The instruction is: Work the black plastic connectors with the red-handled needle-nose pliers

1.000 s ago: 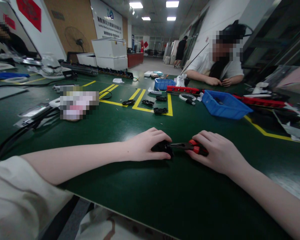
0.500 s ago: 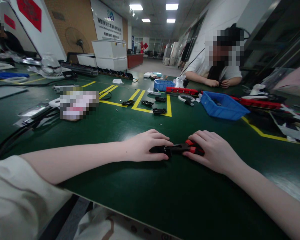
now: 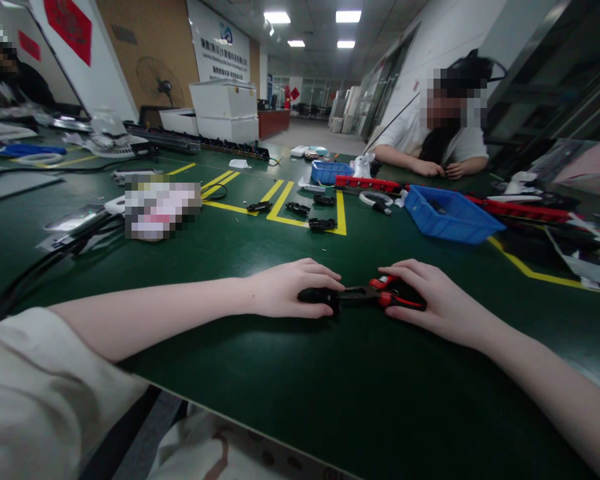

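My left hand [image 3: 294, 288] is closed around a small black part [image 3: 325, 298], with the thumb below it and the fingers above. My right hand [image 3: 425, 293] grips the handles of red-and-black pliers [image 3: 387, 294]. The pliers' dark jaws point left and meet the right end of the black part; whether they bite on it I cannot tell. Beyond my hands, several similar black parts [image 3: 323, 224] lie on the green table, in and beside an area outlined in yellow tape [image 3: 341, 207].
A blue bin [image 3: 453, 217] stands on the right, with a smaller blue basket [image 3: 331, 171] farther back. Red strips [image 3: 367, 183] lie behind. On the left are black cables [image 3: 45, 263] and a blurred pink object [image 3: 163, 210]. Another person [image 3: 405, 150] sits across the table.
My right hand has shifted slightly right along the pliers, and its fingers have loosened, so more of the red handles shows. The left hand has hardly moved.
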